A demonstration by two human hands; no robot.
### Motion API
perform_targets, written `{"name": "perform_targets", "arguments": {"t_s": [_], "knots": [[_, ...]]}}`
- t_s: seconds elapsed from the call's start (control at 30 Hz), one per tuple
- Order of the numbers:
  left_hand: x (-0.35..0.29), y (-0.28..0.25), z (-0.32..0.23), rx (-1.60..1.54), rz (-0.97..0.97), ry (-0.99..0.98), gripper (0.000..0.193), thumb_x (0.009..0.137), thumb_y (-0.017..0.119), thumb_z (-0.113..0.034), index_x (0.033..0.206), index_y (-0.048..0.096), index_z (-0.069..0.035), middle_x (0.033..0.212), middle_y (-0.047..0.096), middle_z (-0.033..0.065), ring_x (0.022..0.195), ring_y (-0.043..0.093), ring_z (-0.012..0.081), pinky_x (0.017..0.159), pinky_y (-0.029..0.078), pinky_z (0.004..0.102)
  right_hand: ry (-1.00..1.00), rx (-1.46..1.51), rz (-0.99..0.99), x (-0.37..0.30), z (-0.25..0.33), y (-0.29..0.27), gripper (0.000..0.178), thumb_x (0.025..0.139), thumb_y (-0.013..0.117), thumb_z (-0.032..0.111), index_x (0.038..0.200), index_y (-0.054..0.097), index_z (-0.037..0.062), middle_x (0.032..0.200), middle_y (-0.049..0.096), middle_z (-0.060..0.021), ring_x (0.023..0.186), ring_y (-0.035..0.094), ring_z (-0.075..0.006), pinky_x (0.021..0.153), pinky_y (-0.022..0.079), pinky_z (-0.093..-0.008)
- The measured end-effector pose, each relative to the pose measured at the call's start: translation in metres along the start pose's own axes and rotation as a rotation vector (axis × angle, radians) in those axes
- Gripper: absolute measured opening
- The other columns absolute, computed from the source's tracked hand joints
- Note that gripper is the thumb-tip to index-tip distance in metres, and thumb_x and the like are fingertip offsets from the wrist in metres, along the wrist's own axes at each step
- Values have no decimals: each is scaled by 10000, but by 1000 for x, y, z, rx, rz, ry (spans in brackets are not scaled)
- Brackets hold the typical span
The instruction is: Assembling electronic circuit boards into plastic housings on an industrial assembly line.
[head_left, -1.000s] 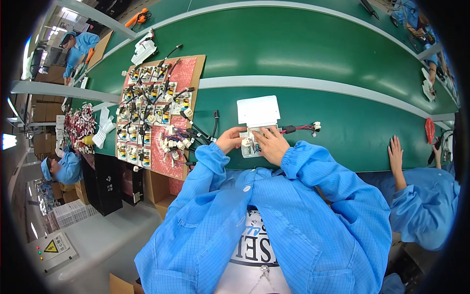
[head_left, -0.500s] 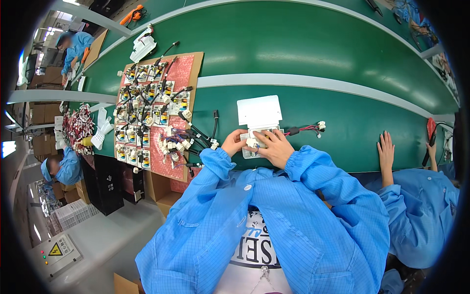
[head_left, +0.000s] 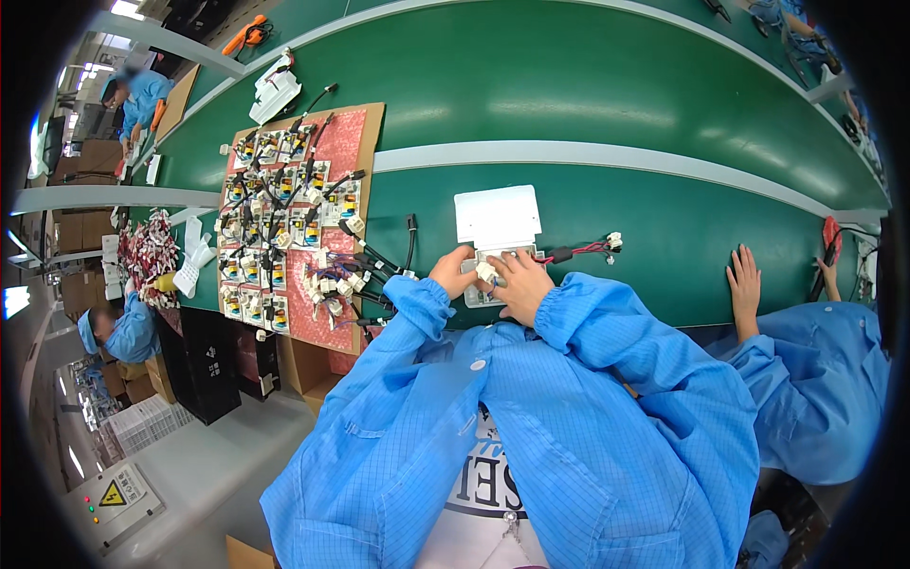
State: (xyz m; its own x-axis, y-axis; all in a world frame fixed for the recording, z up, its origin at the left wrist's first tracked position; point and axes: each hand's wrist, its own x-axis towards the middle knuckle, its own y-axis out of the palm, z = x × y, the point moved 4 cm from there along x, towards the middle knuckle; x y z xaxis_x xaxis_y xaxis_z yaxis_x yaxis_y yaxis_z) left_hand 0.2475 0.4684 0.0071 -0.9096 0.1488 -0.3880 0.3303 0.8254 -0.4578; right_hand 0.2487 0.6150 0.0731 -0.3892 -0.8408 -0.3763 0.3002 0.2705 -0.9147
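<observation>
A white plastic case (head_left: 480, 297) lies on the green bench in front of me, its flat lid (head_left: 497, 216) folded out on the far side. My left hand (head_left: 455, 273) is closed on the case's left edge, thumb and forefinger close to a white connector (head_left: 486, 272). Over the right part of the case, my right hand (head_left: 521, 286) has its fingers bent down onto it, beside the connector. Those fingers hide most of what sits inside. A cable (head_left: 588, 248) with a black sleeve and red wires runs out rightward, ending in small white connectors (head_left: 614, 245).
Left of me, cardboard with pink bubble wrap (head_left: 332, 142) carries several circuit boards (head_left: 305, 226) and bundled leads (head_left: 332, 284). A grey rail (head_left: 607, 156) crosses the bench beyond the case. At right, a co-worker's hand (head_left: 745, 284) rests on the bench.
My right hand has shifted slightly toward me over the case, its fingers drawn in. My left hand keeps its place by the left edge. The whole view has shifted a little.
</observation>
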Motion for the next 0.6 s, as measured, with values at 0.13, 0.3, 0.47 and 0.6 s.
{"name": "perform_targets", "arguments": {"t_s": [0.13,0.3,0.47,0.6], "knots": [[3,5,16,-33,-70,43,331,697,612,-195,963,530,-15,891,593,186,877,571,344,736,457,384,-12,-4,-46,4,10,3,587,744,571,451,1243,445,170,1314,337,-175,1208,302,-366,1027,132,-490],[1,8,6,34,-192,-63,332,691,631,-228,939,540,-27,882,596,182,871,567,347,741,454,389,29,187,-295,-8,11,1,627,693,620,432,1180,484,62,1265,371,-217,1213,288,-397,1039,75,-526],[-5,11,12,3,-367,-149,278,666,658,-251,870,604,-70,879,618,144,862,577,322,751,456,380,255,602,-799,-56,-9,-10,223,661,629,133,835,526,38,908,517,-143,892,492,-320,822,379,-438],[-3,16,1,259,-452,-339,293,636,685,-237,859,626,-56,866,626,152,837,590,312,748,462,370,628,838,-665,-76,-31,32,195,674,643,109,722,473,24,733,490,-95,665,498,-254,594,412,-338]]}}
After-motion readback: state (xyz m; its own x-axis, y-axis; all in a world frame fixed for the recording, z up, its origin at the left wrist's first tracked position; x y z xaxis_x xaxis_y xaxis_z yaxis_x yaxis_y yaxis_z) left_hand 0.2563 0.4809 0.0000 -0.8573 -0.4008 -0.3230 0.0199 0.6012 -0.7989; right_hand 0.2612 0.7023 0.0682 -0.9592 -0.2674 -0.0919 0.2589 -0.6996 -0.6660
